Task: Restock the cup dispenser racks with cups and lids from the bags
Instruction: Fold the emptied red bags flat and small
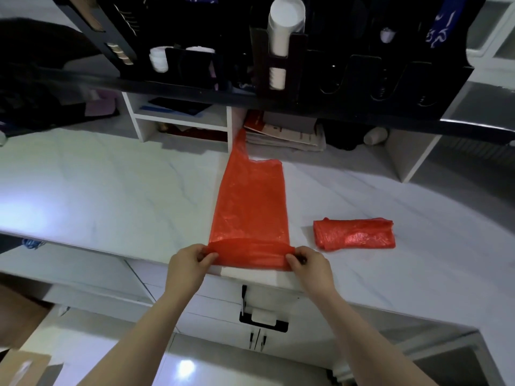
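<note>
Both hands (pixel 189 263) (pixel 309 264) pinching red bag (pixel 250 201), counter (pixel 111 185)

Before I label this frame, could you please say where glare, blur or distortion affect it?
Head view: glare whitens the counter at left and glints on the folded red bag; the wide lens bows the dispenser rack; the flat red bag is sharp.

Both my forearms reach forward side by side; my left hand (pixel 188 264) and right hand (pixel 310 264) each pinch a near corner of the red bag (pixel 250 207) between thumb and curled fingers
</note>
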### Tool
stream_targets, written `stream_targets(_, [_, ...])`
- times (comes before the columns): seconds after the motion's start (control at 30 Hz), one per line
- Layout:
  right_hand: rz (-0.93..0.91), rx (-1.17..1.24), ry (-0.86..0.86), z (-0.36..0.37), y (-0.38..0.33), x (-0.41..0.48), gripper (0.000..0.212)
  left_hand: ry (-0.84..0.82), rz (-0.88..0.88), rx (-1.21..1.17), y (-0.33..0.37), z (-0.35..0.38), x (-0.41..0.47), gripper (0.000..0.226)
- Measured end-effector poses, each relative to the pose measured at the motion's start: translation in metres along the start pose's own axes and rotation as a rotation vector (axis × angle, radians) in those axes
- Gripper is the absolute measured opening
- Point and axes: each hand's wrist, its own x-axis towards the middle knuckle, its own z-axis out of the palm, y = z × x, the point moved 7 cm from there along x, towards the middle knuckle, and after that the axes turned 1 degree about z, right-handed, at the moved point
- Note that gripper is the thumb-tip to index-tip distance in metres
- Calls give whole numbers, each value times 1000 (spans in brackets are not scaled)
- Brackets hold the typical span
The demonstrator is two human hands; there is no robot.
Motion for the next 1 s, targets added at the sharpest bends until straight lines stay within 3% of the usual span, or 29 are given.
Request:
stream_targets(0.1, [46, 45, 53, -2, -1, 5, 5, 10, -63, -45, -2, -1, 2, 19])
stream_targets(0.33, [84, 2, 144, -1, -1, 2, 3, -51, -96, -15, -2, 2, 8, 13])
stream_targets(0.53, [-70, -38, 175, 0, -10, -7, 28, 2, -60, 97, 0, 5, 3, 16])
stream_targets(0.67, [-101, -153, 118, 4, -11, -7, 29, -27, -42, 162, 3, 7, 5, 9])
stream_targets(0.73, [-104, -210, 105, 6, -11, -6, 27, 57, 140, 298, 15, 5, 2, 27])
stream_targets(0.8, [-120, -251, 101, 8, -12, -8, 27, 153, 482, 448, 34, 10, -12, 43])
stream_targets(0.87, [-147, -284, 83, 11, -14, -9, 28, 117, 796, 562, 44, 23, -31, 53])
stream_targets(0.93, [-164, -341, 72, 11, -20, -10, 31, -32, 871, 639, 38, 36, -38, 55])
stream_targets(1.0, [-256, -391, 127, 9, -35, -15, 42, -152, 837, 698, 30, 43, -41, 56])
